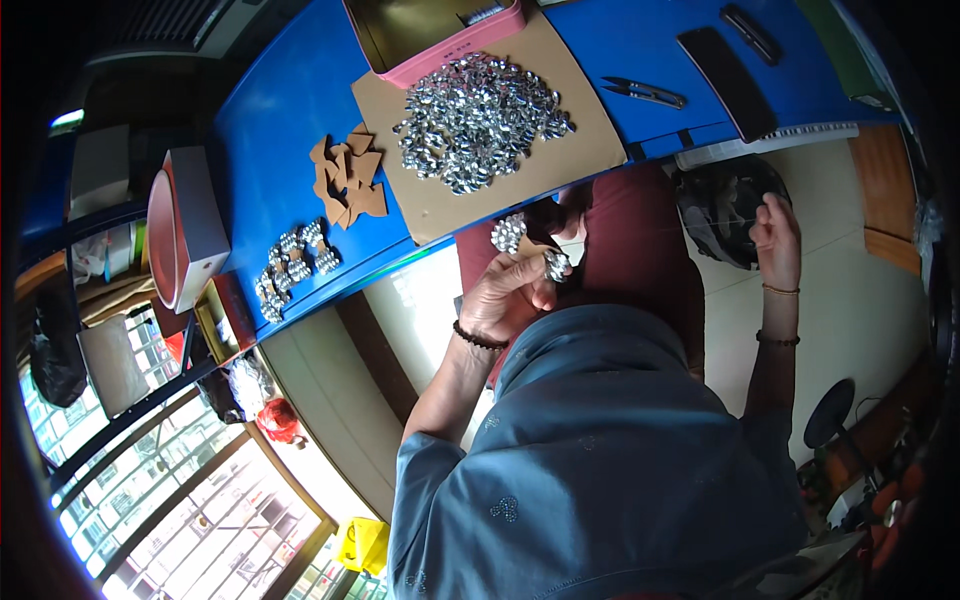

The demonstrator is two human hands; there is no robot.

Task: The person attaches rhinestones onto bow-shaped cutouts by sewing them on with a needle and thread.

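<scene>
left hand (pixel 508 292), frame center, grips brown card (pixel 533 250) with silver pieces (pixel 508 233). right hand (pixel 775 232), right of frame, half-curled; can't tell if holding anything.

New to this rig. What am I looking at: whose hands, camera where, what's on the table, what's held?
No robot here, just a person's two bare hands. The single view comes from a wide fisheye camera on the person's head, looking down, so straight edges bend.

The left hand holds a brown piece with shiny silvery bits at both ends. The right hand is raised off to the side, fingers curled; whether it pinches something tiny is unclear.

On the blue table, a silvery pile lies on a cardboard sheet by a pink tin. Left of it are loose brown pieces and silvery-ended ones; right, a pointed tool and a dark flat device.
</scene>
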